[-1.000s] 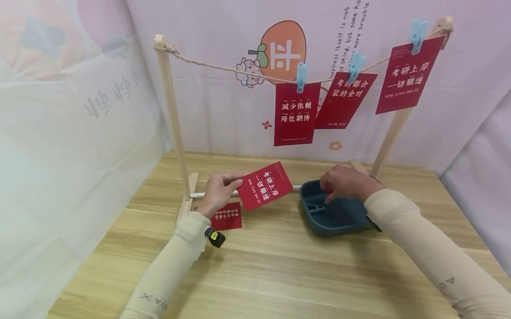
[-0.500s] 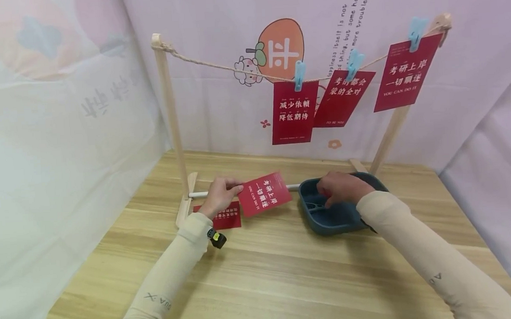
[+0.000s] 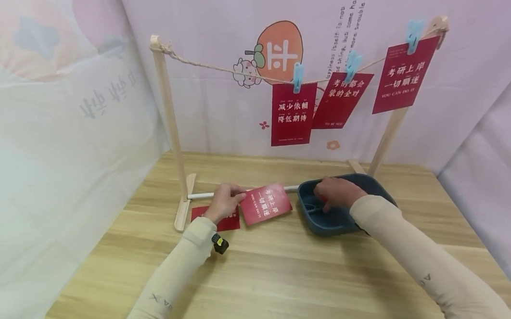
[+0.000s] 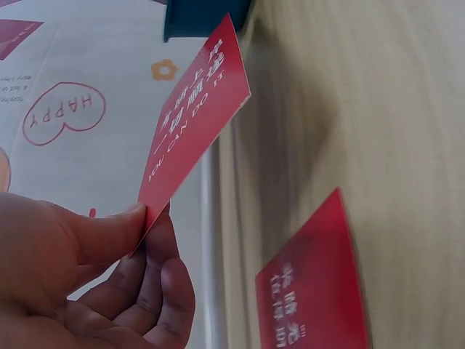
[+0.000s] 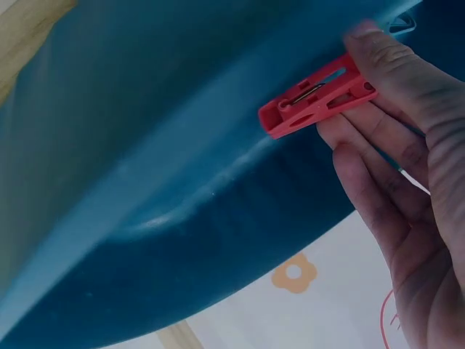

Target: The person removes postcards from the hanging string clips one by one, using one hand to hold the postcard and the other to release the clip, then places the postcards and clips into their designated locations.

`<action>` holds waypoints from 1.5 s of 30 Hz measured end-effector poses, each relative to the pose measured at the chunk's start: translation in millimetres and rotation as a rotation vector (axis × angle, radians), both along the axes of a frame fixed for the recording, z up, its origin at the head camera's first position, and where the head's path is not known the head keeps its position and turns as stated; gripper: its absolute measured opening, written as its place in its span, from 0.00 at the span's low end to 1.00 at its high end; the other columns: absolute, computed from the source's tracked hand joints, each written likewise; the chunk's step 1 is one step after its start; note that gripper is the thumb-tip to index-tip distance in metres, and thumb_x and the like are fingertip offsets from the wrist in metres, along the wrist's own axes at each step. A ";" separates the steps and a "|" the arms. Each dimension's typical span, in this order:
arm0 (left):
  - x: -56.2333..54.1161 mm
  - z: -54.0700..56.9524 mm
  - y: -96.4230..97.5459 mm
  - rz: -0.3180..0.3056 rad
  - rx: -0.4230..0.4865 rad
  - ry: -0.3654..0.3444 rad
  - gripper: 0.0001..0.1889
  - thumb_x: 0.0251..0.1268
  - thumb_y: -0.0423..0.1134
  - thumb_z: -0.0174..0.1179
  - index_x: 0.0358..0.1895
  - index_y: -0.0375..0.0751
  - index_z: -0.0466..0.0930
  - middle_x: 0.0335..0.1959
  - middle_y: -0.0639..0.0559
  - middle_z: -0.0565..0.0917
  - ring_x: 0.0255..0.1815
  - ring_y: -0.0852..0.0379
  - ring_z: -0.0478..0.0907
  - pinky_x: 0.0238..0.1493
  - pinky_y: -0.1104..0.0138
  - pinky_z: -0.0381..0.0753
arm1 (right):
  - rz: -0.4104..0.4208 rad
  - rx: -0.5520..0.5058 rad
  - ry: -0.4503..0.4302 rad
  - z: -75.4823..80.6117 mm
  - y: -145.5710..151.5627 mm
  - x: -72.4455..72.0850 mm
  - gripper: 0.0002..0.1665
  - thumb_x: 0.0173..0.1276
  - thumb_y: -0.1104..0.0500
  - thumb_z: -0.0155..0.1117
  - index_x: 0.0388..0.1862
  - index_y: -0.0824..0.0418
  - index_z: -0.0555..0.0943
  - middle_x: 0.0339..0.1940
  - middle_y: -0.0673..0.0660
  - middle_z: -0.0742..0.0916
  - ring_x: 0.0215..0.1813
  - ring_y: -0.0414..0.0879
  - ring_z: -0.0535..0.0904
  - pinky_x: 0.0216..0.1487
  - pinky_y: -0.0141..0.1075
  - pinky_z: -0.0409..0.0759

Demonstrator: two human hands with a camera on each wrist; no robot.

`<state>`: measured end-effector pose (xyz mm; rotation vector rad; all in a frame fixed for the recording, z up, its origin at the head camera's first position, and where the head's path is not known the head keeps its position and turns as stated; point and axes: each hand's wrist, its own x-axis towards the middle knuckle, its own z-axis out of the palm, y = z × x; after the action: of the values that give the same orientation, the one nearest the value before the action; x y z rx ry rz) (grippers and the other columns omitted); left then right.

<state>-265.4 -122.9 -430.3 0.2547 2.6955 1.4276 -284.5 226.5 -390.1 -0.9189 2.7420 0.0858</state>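
Note:
My left hand (image 3: 225, 202) pinches a red card (image 3: 266, 203) with white lettering by one edge, thumb on its near face. In the left wrist view the card (image 4: 196, 120) slants up from the fingertips. A second red card (image 3: 230, 222) lies on the table, partly behind that wrist. My right hand (image 3: 338, 192) reaches into a dark blue basin (image 3: 328, 230). There it pinches a red clothespin (image 5: 316, 98) between thumb and fingers, close to the basin wall. Another clothespin (image 3: 312, 207), dark in the shade, lies in the basin.
A twine line (image 3: 216, 66) runs between two wooden posts (image 3: 171, 115). Three red cards hang from it by light blue clothespins (image 3: 298, 77), the leftmost card (image 3: 294, 123) lowest. A white rod (image 3: 201, 196) joins the posts near the table. Printed cloth (image 3: 218, 113) hangs behind.
My left hand has lowered slightly with its card, which tilts flatter toward the table. The right hand has shifted a little left inside the basin.

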 end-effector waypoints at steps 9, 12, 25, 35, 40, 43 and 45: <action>0.5 -13.5 3.2 -0.012 -0.034 -0.029 0.10 0.77 0.31 0.61 0.54 0.33 0.88 0.43 0.41 0.89 0.27 0.57 0.77 0.26 0.71 0.77 | -0.001 0.031 0.013 -9.8 -3.8 3.9 0.15 0.58 0.58 0.85 0.36 0.56 0.84 0.34 0.51 0.85 0.39 0.45 0.79 0.45 0.45 0.86; -0.2 -13.1 4.3 -0.034 -0.063 0.005 0.10 0.77 0.31 0.62 0.52 0.33 0.88 0.46 0.40 0.90 0.35 0.56 0.80 0.34 0.70 0.80 | -0.015 0.064 0.019 -10.0 -5.1 4.0 0.15 0.59 0.56 0.85 0.36 0.55 0.84 0.34 0.51 0.85 0.38 0.45 0.79 0.46 0.43 0.86; -2.5 -10.8 12.0 -0.023 -0.139 -0.035 0.11 0.79 0.33 0.60 0.54 0.35 0.87 0.50 0.41 0.90 0.51 0.49 0.85 0.56 0.57 0.87 | -0.015 0.096 0.058 -9.9 -6.7 6.1 0.16 0.58 0.56 0.85 0.36 0.55 0.84 0.36 0.53 0.85 0.39 0.46 0.79 0.48 0.43 0.87; -3.3 -9.4 13.6 0.007 -0.158 -0.048 0.13 0.79 0.37 0.61 0.58 0.36 0.86 0.57 0.41 0.88 0.59 0.45 0.84 0.65 0.52 0.84 | -0.020 0.063 0.037 -11.2 -6.9 3.4 0.15 0.58 0.56 0.85 0.35 0.54 0.84 0.34 0.50 0.85 0.38 0.44 0.79 0.44 0.41 0.85; -3.3 -8.6 12.7 0.010 -0.157 -0.032 0.15 0.79 0.37 0.60 0.61 0.36 0.85 0.58 0.41 0.87 0.62 0.44 0.83 0.66 0.50 0.84 | -0.052 0.034 -0.042 -6.6 -4.8 0.9 0.13 0.60 0.54 0.84 0.38 0.55 0.87 0.35 0.49 0.87 0.37 0.42 0.80 0.45 0.40 0.87; -3.6 -7.7 13.9 0.002 -0.152 -0.007 0.16 0.79 0.38 0.61 0.61 0.35 0.84 0.58 0.41 0.87 0.62 0.44 0.83 0.65 0.50 0.84 | -0.088 -0.007 -0.098 0.1 -1.6 0.0 0.14 0.62 0.55 0.83 0.43 0.57 0.89 0.34 0.50 0.89 0.35 0.43 0.82 0.44 0.41 0.88; -3.6 -6.3 15.2 0.000 -0.141 0.010 0.16 0.79 0.39 0.61 0.62 0.35 0.83 0.58 0.40 0.87 0.62 0.43 0.83 0.65 0.51 0.84 | -0.106 -0.021 -0.101 4.4 1.2 -0.2 0.17 0.62 0.54 0.82 0.48 0.57 0.89 0.38 0.52 0.90 0.37 0.44 0.82 0.48 0.43 0.89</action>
<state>-269.0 -107.6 -436.7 0.2527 2.7880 1.2314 -284.7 227.7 -385.7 -0.7599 2.6960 -0.0085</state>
